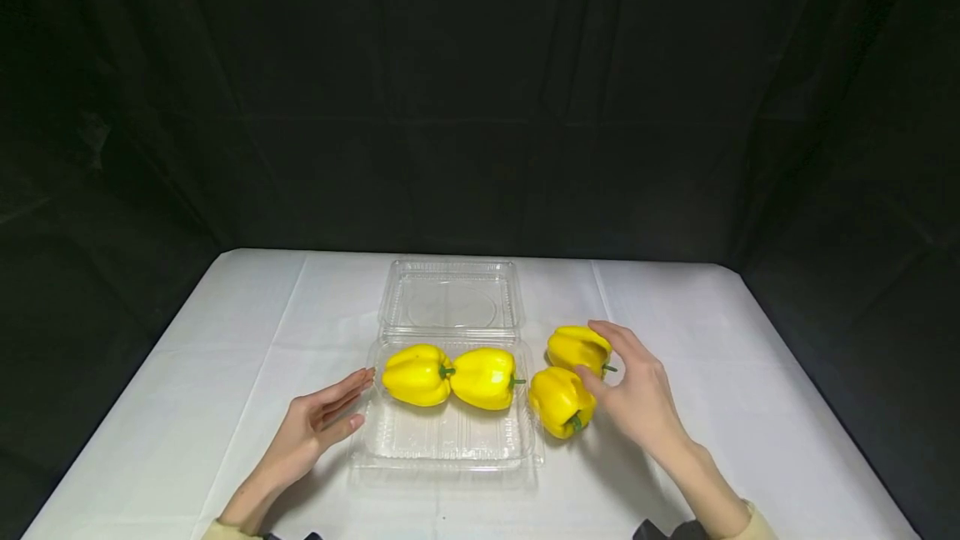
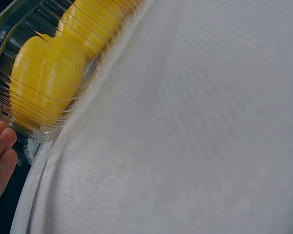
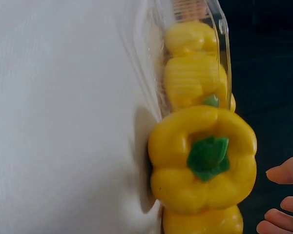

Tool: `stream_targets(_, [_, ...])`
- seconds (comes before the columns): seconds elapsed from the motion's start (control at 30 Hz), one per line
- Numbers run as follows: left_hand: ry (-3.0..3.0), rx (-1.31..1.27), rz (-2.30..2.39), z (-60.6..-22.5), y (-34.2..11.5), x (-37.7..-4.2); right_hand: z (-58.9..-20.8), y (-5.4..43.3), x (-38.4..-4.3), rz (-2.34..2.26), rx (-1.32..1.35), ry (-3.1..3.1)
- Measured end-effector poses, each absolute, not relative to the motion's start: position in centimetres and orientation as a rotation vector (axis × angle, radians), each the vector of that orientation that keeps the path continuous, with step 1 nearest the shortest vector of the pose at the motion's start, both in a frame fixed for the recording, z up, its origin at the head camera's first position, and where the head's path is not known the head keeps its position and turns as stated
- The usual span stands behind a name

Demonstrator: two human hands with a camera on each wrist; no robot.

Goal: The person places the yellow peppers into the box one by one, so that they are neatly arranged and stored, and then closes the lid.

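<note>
Pepper nearest the person (image 1: 558, 398) lies on the white cloth (image 1: 187, 407) at the right edge of the clear container (image 1: 442, 444), its green stem (image 1: 576, 422) turned toward the person; contact with the container wall cannot be confirmed. Far loose pepper (image 1: 577, 347) sits just behind it. Left pepper (image 1: 415, 377) and right pepper (image 1: 482, 379) lie end to end inside the container, whose lid (image 1: 450, 302) is laid back. Right hand (image 1: 633, 390) is spread wide at the loose pair, thumb over the near one, with no grip evident; whether it touches either cannot be told. Left hand (image 1: 311, 427) has fingers extended, thumb apart, holding nothing, beside the container's left wall; contact there is uncertain. Handling, as judged: peppers light, firm, their glossy skin liable to slip and their rounded sides liable to roll. Recommended hold is across the broad shoulders, thumb opposite fingers, not by the short stem. Container appears thin and flexible; it should be steadied at its rim, without squeezing.
</note>
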State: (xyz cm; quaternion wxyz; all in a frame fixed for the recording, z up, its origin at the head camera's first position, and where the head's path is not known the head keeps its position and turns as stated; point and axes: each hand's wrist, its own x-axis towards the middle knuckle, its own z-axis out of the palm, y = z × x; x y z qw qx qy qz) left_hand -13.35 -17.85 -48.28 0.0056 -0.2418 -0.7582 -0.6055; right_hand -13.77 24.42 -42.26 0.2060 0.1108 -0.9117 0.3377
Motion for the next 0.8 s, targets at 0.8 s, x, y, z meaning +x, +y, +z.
stream_targets(0.8, [-2.369, -0.768, -1.895, -48.2, -17.9, -13.3, -43.0, 26.9, -15.4, 0.995, 0.102, -2.762])
